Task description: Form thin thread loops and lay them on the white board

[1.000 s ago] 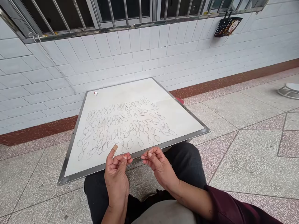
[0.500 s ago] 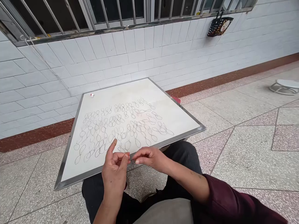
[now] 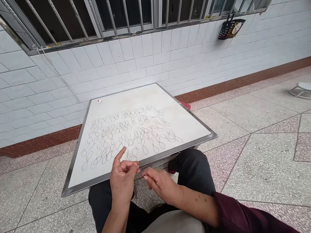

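Observation:
My left hand (image 3: 122, 181) is raised at the table's front edge, its thumb and fingertips pinched on a small orange-red piece (image 3: 136, 163) whose kind is unclear. Its index finger points up and away. Close by on the right, my right hand (image 3: 162, 186) is closed in a pinch, fingertips just apart from the left hand's; what it holds is too fine to make out. Beyond both hands, several rows of thin dark wire-like or thread-like loops (image 3: 106, 154), many twisted into figure eights, lie on the white table (image 3: 136, 97).
A metal rim (image 3: 167, 157) borders the table, and its far side is by a white tiled wall (image 3: 116, 71). A small red-and-white object (image 3: 99, 101) lies at the far left corner. To the right, a white round stool (image 3: 302, 90) stands on the floor.
My right hand has drawn slightly right and down from the left, its fingers now closed tighter. The view has shifted a little, moving the whole scene slightly right and down.

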A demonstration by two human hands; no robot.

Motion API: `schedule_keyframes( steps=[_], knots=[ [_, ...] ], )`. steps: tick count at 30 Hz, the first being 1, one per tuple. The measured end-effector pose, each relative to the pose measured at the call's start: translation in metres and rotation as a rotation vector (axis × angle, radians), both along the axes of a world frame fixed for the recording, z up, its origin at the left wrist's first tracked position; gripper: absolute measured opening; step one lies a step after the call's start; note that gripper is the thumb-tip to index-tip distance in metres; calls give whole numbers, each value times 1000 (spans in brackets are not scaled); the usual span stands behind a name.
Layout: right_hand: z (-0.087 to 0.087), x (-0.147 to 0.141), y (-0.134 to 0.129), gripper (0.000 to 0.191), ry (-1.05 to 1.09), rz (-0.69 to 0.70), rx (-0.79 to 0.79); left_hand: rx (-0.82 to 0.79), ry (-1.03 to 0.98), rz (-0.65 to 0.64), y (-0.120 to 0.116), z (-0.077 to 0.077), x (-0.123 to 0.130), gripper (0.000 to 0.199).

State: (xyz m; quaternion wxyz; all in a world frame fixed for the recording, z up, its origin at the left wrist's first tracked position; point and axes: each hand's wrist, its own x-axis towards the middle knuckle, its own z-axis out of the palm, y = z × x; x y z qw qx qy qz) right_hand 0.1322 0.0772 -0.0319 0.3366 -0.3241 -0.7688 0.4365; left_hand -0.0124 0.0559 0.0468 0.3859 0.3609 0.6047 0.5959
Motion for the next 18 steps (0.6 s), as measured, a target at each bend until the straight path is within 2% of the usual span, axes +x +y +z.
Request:
schedule_keyframes(
  steps=[2,7,9,13,18],
  knots=[
    [-7,-4,-7,30,72,-10,-117,15,0,2,0,0,3,76],
    [-17,-22,-21,53,481,93,-646,25,56,1,-1,-2,10,75],
    [-20,-25,-23,57,537,161,-727,25,78,13,-2,-2,10,73],
    [-28,-19,-23,59,479,202,-673,33,96,38,-4,-2,7,74],
    [-31,-12,-25,47,246,126,-400,-4,96,54,0,-11,4,74]
  ],
)
